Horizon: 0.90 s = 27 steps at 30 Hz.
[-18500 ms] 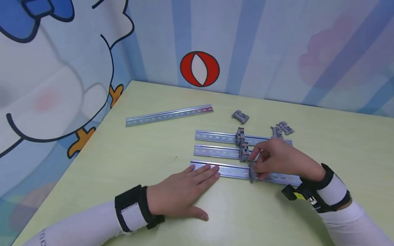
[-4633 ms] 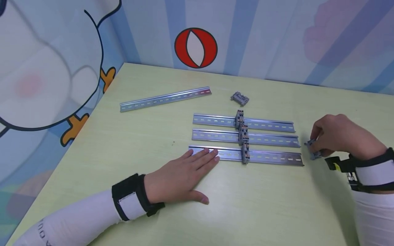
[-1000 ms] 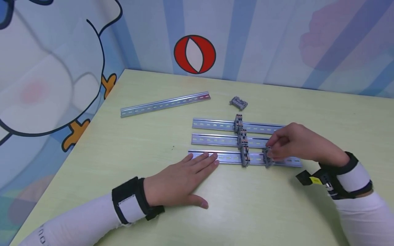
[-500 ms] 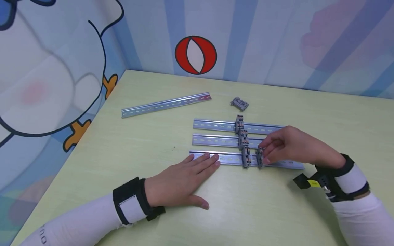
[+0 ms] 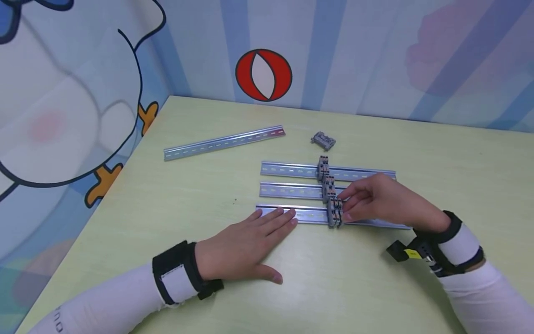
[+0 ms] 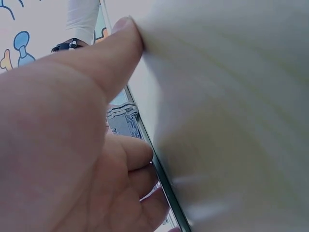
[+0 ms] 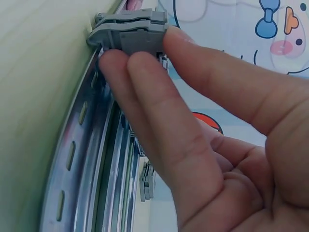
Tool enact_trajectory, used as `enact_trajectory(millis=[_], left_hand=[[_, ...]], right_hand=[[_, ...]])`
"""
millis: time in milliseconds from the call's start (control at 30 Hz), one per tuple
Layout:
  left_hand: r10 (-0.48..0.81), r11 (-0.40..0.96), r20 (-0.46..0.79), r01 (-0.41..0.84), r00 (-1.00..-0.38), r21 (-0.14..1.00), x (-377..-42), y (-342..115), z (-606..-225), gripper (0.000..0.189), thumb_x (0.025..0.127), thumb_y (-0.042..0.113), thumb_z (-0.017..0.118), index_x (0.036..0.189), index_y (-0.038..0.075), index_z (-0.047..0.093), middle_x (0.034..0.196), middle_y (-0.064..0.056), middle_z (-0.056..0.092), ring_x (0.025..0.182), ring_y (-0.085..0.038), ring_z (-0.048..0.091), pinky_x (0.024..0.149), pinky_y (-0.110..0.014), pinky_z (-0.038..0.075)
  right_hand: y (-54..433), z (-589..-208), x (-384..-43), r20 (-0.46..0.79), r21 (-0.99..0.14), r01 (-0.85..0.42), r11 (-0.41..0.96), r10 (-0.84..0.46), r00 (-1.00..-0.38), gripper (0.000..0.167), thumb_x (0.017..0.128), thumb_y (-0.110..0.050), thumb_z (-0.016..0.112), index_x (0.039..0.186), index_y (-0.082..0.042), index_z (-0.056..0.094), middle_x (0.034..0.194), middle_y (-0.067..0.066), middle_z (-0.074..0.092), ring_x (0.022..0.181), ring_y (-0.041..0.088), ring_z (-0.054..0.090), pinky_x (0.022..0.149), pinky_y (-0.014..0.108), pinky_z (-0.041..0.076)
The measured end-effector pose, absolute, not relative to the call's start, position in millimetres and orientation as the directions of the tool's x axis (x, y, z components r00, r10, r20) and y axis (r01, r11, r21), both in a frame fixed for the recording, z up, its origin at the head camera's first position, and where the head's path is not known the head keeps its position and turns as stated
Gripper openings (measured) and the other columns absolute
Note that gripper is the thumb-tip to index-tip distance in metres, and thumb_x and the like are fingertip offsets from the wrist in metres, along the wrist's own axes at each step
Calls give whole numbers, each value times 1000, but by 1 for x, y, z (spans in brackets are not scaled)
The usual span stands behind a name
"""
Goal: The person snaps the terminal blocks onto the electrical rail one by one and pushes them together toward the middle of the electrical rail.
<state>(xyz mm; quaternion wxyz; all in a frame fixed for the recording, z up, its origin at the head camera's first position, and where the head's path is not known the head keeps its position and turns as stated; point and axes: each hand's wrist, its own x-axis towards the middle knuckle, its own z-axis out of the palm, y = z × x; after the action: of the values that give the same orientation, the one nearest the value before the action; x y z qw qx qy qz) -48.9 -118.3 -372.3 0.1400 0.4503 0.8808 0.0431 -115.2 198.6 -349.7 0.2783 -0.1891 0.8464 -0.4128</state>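
My left hand (image 5: 239, 248) lies flat, fingers spread, its fingertips on the left end of the front metal DIN rail (image 5: 310, 215). With thumb and fingertips my right hand (image 5: 385, 202) holds a grey terminal block (image 5: 339, 212), standing upright on that rail. Directly left of it, side by side, is a second terminal block (image 5: 331, 212). The right wrist view shows fingertips at the broad side of the held terminal block (image 7: 135, 39). Behind, the middle rail (image 5: 289, 189) carries terminal blocks (image 5: 328, 189), and so does the back rail (image 5: 288, 168), whose terminal blocks (image 5: 323, 168) line up with them.
A loose terminal block (image 5: 323, 140) lies on its side behind the back rail. Farther left, a separate DIN rail (image 5: 225, 143) lies at a slant on the pale table (image 5: 200, 195). A printed wall (image 5: 333, 55) rises behind the table and along its left.
Two loose blocks at the right were taken since the oldest frame. In the last second my right hand slid its terminal block left along the front rail to the other block. My left hand stayed put.
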Motion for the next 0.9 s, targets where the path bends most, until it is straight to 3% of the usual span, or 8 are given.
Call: enact_trajectory(millis=[400,900], left_hand=[[845,534,-167,820,-509,205,-57,-120,-379,105,84,72,53,157,10,9,165,-4,3,150,-21,5,120,-41,11],[830,555,-214,804,-516,215,-63,-116,-378,112,80,74,56,158,13,4,165,-3,1,151,-19,-1,121,-41,9]], right_hand=[[205,-342,-117,-329,-766,-144,626,-575,-749,43,83,-25,78,117,-2,66,99,4,74,90,14,71,77,26,57],[203,-345,-118,-325,-756,-140,640,-552,-768,49,82,-30,79,119,-2,64,96,2,73,88,15,70,76,26,56]])
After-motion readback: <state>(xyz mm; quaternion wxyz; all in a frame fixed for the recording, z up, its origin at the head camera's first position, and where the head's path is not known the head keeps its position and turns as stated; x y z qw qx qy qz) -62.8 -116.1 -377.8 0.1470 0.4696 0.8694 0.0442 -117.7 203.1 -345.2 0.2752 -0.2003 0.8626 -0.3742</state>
